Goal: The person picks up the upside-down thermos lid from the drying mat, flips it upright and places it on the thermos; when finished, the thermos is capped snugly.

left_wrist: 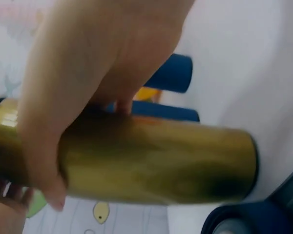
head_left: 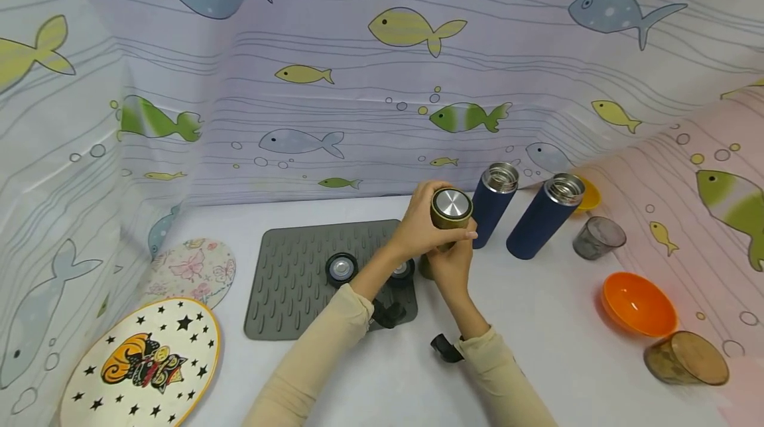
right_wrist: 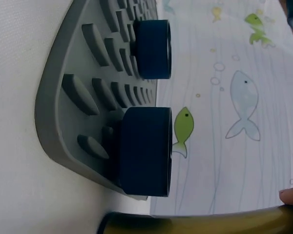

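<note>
1. We found the gold flask [head_left: 444, 231] held upright between both hands, just beyond the near right corner of the grey ribbed mat [head_left: 286, 281]; its base stood at or just above the white table [head_left: 537, 347], which of the two we could not tell.
2. The left hand [head_left: 420, 228] was curled round the flask's upper part, fingers wrapped about the capped top; the steel-faced lid [head_left: 451, 203] sat on the flask.
3. The right hand [head_left: 451, 264] gripped the lower body from the near side, fingers closed round it.
4. Just beyond the hands stood two open blue flasks [head_left: 494, 203], apart from the gold one; two blue lids [right_wrist: 151, 48] lay on the mat to the left of the hands.
5. We judged the flask rigid metal, moderately heavy, with a smooth lacquered wall likely slippery; a full wrap round the mid-body seemed the soundest hold, with the second hand on the lid rim.
6. To the right of the hands lay an orange bowl [head_left: 638, 304] and a tumbler [head_left: 686, 359] on its side.
</note>
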A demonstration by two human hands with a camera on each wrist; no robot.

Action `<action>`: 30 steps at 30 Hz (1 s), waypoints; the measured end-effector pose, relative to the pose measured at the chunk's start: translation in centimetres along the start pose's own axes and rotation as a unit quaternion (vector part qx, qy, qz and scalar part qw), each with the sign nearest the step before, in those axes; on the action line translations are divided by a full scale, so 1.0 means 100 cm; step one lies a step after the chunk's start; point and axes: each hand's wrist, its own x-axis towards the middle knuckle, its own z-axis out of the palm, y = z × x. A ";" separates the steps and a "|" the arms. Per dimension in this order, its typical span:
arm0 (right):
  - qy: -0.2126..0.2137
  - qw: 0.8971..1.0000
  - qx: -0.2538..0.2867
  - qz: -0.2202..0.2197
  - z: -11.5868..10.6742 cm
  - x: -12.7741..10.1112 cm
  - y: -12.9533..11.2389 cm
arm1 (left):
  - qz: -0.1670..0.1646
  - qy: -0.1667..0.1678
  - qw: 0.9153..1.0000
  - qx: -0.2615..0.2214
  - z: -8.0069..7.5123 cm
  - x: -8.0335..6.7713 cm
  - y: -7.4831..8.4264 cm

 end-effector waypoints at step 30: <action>-0.017 1.000 0.018 0.003 -0.003 -0.005 -0.034 | 0.014 -0.025 0.999 -0.044 -0.002 0.004 0.002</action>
